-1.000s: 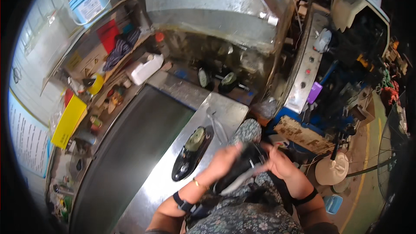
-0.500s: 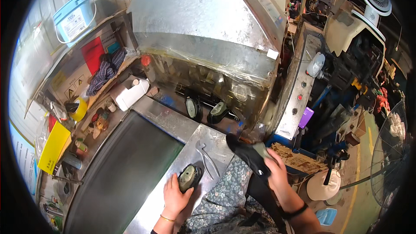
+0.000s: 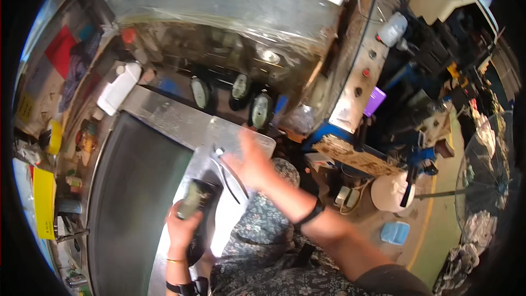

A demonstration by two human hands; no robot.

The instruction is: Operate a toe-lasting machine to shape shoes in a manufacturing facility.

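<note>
My left hand (image 3: 183,226) grips a black shoe (image 3: 193,200) with a grey-green last showing at its top, above the bare metal tabletop (image 3: 223,216). Some black material continues below that hand, along the wrist. Blurred by motion, my right hand (image 3: 253,163) stretches over the table's far corner with thumb and fingers apart and nothing visible in it. Close by it, metal pliers (image 3: 234,185) lie on the table. Beyond, under the metal hood (image 3: 230,5), three black shoes on lasts (image 3: 261,111) stand side by side.
A dark conveyor belt (image 3: 139,186) runs along the table's left. Left of it, shelving holds a white jug (image 3: 119,89) and a yellow card (image 3: 44,203). On the right stand a control panel (image 3: 359,71) with buttons, a white drum (image 3: 390,192) and a wire-caged fan (image 3: 485,170).
A third shoe now stands under the hood. My right hand has let go of its shoe and moved left over the table. My left hand now holds a shoe nearer me; the view has shifted.
</note>
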